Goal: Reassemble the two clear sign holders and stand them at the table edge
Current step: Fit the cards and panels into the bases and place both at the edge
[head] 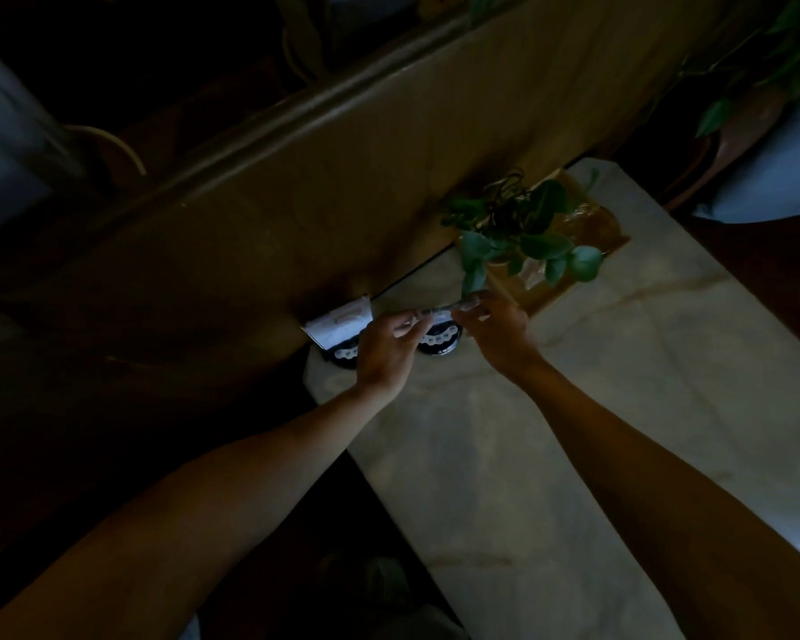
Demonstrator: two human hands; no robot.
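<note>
In this dim view both my hands hold a thin clear sign panel edge-on above the far end of the pale marble table. My left hand pinches its left end and my right hand grips its right end. Below the panel sit two round black bases: one shows between my hands, the other is partly hidden behind my left hand. A second sign holder with a white card stands at the table's far-left edge against the wall.
A leafy potted plant stands on a brown glossy tray just beyond my right hand. A tan wall panel runs along the table's far edge. Dark floor lies to the left; more foliage hangs at the top right.
</note>
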